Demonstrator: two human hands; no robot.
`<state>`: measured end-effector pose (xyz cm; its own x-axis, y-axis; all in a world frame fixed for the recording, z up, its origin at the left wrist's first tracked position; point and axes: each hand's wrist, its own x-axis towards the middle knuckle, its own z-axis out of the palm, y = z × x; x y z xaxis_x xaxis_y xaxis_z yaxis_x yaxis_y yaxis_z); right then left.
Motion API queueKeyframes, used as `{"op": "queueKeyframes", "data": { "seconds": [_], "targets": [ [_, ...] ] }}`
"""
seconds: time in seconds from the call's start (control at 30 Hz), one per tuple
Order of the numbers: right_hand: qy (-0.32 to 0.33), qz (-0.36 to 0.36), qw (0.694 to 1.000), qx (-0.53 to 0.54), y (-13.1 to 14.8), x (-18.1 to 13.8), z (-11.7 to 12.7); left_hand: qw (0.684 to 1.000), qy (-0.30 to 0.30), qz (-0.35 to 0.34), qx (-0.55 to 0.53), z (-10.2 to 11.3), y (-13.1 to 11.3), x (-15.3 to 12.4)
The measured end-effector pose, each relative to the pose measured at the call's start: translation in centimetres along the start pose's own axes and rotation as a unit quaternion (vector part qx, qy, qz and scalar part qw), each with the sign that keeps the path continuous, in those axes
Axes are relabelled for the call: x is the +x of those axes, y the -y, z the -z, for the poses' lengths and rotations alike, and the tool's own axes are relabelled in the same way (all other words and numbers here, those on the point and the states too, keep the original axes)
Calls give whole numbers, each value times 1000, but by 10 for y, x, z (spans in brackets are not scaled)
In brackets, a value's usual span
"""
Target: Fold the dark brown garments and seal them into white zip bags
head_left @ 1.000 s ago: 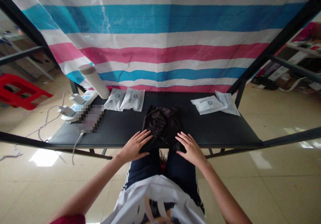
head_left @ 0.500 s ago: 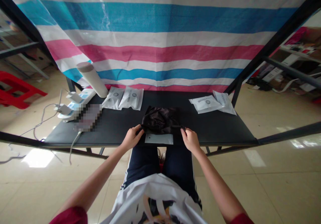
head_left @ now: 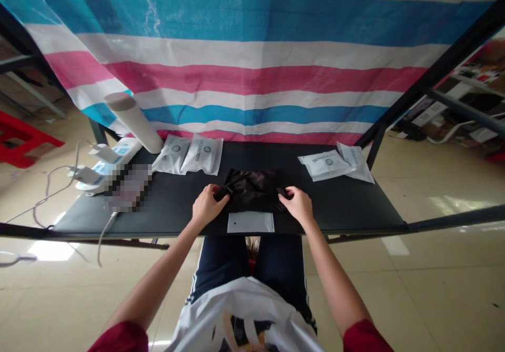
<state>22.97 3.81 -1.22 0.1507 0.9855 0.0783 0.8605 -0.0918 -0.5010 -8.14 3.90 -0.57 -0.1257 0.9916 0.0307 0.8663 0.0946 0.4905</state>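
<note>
A dark, shiny piece of cloth (head_left: 254, 189) lies crumpled on the black table in front of me. My left hand (head_left: 210, 203) pinches its left edge between thumb and fingers. At the opposite side, my right hand (head_left: 296, 203) grips the right edge, with a bit of the fabric showing above the thumb. Just below the cloth, near the table's front edge, lies a flat pale grey bag (head_left: 250, 222); neither hand touches it.
White printed pouches (head_left: 203, 154) stand at the back left, and more white pouches (head_left: 325, 164) lie at the back right. A white bottle (head_left: 136, 123), a power strip (head_left: 114, 165) with plugs, and a blurred device (head_left: 128, 188) on a cable occupy the left. A striped sheet (head_left: 244, 78) hangs behind.
Both hands have moved slightly away from me, up along the cloth's sides, and its near edge has shifted. More of the grey bag shows now. The camera view has shifted a little.
</note>
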Motion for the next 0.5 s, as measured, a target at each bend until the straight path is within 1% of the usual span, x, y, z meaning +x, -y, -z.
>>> {"op": "queueKeyframes", "data": {
  "seconds": [0.1,0.17,0.27,0.37,0.5],
  "targets": [
    [32,0,997,73,-5,18,-2,999,20,-25,1,-1,9,15],
    [55,4,996,71,-2,31,-5,998,39,-44,19,-4,11,26],
    [92,7,995,38,4,48,-12,994,73,-63,45,-9,9,39],
    [126,5,990,54,5,60,-17,990,101,-87,54,-10,6,47],
    [152,18,981,120,-5,65,-21,987,114,-107,-21,-9,8,49]
  ]
}}
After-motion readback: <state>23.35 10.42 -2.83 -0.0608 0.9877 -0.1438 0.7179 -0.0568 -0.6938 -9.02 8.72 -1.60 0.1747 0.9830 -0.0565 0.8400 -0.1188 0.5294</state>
